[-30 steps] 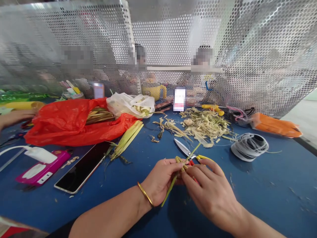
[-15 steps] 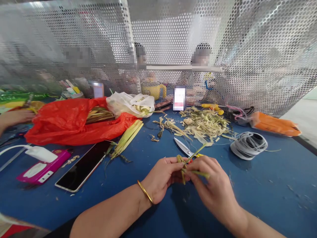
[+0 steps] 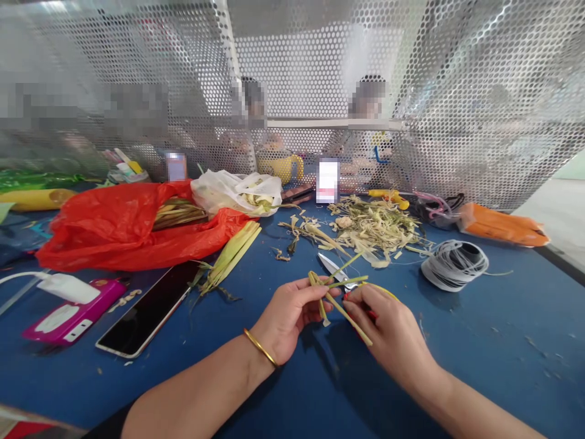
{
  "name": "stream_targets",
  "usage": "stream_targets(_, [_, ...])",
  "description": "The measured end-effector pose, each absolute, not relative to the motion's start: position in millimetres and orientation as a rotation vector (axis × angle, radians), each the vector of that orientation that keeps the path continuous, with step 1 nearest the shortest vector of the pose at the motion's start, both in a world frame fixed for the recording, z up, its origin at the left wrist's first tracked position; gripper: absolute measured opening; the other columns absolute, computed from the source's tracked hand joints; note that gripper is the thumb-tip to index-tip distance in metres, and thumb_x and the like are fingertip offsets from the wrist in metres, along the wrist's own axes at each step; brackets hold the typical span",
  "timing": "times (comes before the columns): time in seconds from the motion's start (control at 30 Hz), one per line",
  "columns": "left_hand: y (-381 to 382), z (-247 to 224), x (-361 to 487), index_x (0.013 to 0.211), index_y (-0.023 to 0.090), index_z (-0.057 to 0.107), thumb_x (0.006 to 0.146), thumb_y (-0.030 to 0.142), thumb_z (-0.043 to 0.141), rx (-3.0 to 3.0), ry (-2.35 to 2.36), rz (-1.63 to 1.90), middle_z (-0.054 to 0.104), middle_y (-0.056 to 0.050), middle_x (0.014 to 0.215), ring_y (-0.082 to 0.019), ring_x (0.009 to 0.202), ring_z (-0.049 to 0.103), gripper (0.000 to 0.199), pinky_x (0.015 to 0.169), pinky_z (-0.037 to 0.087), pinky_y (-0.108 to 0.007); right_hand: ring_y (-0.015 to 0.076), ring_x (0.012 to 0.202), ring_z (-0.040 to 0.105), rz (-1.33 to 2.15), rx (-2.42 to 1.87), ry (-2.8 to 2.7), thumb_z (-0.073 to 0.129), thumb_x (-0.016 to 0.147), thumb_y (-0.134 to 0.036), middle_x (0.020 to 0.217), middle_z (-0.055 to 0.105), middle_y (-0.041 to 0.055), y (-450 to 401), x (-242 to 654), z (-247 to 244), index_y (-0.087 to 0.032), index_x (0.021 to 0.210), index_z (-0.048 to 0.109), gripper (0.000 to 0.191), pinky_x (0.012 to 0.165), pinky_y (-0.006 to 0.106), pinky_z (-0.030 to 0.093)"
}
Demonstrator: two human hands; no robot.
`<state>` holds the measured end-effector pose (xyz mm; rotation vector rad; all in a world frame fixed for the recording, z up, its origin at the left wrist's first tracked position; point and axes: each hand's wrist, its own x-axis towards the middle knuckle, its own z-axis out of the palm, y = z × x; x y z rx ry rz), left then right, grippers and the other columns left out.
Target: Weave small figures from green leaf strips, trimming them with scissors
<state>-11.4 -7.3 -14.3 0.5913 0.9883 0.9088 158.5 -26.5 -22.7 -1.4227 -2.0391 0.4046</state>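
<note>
My left hand (image 3: 297, 311), with a gold bangle at the wrist, pinches a folded piece of dried plant strips (image 3: 317, 281) between thumb and fingers. Several loose strip ends stick out to the right of it. Beyond the strips lies a pair of scissors (image 3: 333, 266) with blades pointing to the far left. Around its red and yellow handles the fingers of my right hand (image 3: 388, 320) are closed, partly hiding them. The scissors appear to rest on the blue table (image 3: 457, 353).
Behind my hands is a heap of husk scraps (image 3: 375, 228). A thread spool (image 3: 454, 266) stands to the right, an orange packet (image 3: 503, 225) behind it. On the left lie a red bag (image 3: 105, 225), a yellow-green husk bundle (image 3: 233, 256), a phone (image 3: 146, 314) and a purple power strip (image 3: 68, 317).
My right hand has let go of the strips and closed on the scissors' handles. My left hand has shifted slightly left with the strips. Another person's hand at the far left has left view.
</note>
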Motion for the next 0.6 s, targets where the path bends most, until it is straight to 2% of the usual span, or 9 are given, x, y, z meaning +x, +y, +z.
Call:
stream_targets(0.03, [-7, -14, -12, 0.095, 0.013, 0.07, 0.074, 0.018, 0.067, 0.589, 1.002, 0.918, 0.069, -0.007, 0.086, -0.008, 0.062, 0.059, 0.022, 0.056, 0.042, -0.017, 0.0166, 0.065, 0.06, 0.297, -1.322, -2.139, 0.047, 0.092, -0.025, 0.073, 0.065, 0.0029, -27, 159, -23, -0.018, 0.09, 0.06, 0.015, 0.058, 0.027, 0.043])
stream_targets(0.1, [-6, -13, -13, 0.091, 0.012, 0.07, 0.073, 0.018, 0.067, 0.606, 1.031, 0.922, 0.068, -0.006, 0.082, -0.008, 0.061, 0.058, 0.019, 0.053, 0.041, -0.016, 0.0178, 0.072, 0.062, 0.067, -1.099, -2.293, 0.045, 0.093, -0.017, 0.084, 0.068, 0.0058, -28, 160, -25, -0.016, 0.11, 0.056, 0.02, 0.065, 0.028, 0.045])
stream_targets(0.13, [-6, -14, -12, 0.088, 0.012, 0.069, 0.073, 0.019, 0.068, 0.626, 1.043, 0.916, 0.067, -0.005, 0.078, -0.008, 0.06, 0.058, 0.017, 0.052, 0.039, -0.016, 0.0185, 0.075, 0.063, -0.035, -1.004, -2.347, 0.044, 0.093, -0.015, 0.089, 0.069, 0.0075, -28, 160, -26, -0.014, 0.114, 0.055, 0.023, 0.069, 0.03, 0.046])
stream_targets(0.23, [-8, -17, -10, 0.079, 0.012, 0.066, 0.069, 0.019, 0.07, 0.703, 1.078, 0.895, 0.061, 0.0, 0.063, -0.007, 0.053, 0.052, 0.012, 0.047, 0.035, -0.016, 0.0192, 0.081, 0.063, -0.176, -0.829, -2.426, 0.044, 0.094, -0.014, 0.095, 0.069, 0.0098, -30, 161, -25, -0.013, 0.109, 0.058, 0.02, 0.077, 0.032, 0.046])
stream_targets(0.37, [-13, -19, -5, 0.075, 0.012, 0.068, 0.068, 0.019, 0.069, 0.859, 1.076, 0.869, 0.058, 0.001, 0.054, -0.007, 0.048, 0.047, 0.01, 0.047, 0.034, -0.018, 0.0173, 0.079, 0.062, -0.173, -0.804, -2.37, 0.048, 0.093, -0.015, 0.087, 0.069, 0.0053, -31, 161, -16, -0.018, 0.099, 0.063, 0.017, 0.08, 0.033, 0.044])
stream_targets(0.5, [-17, -16, -4, 0.078, 0.011, 0.074, 0.071, 0.022, 0.067, 0.996, 1.053, 0.86, 0.063, -0.002, 0.059, -0.008, 0.051, 0.051, 0.015, 0.05, 0.035, -0.019, 0.0174, 0.088, 0.062, -0.031, -0.966, -2.166, 0.047, 0.092, -0.015, 0.096, 0.067, 0.0056, -30, 161, -11, -0.021, 0.092, 0.063, 0.017, 0.085, 0.034, 0.043])
stream_targets(0.6, [-18, -15, -4, 0.083, 0.012, 0.075, 0.073, 0.024, 0.067, 1.052, 1.038, 0.85, 0.067, -0.004, 0.069, -0.008, 0.052, 0.051, 0.017, 0.052, 0.037, -0.02, 0.0156, 0.08, 0.062, 0.221, -1.159, -2.104, 0.045, 0.093, -0.02, 0.086, 0.066, 0.0035, -29, 160, -12, -0.021, 0.086, 0.058, 0.015, 0.075, 0.028, 0.044])
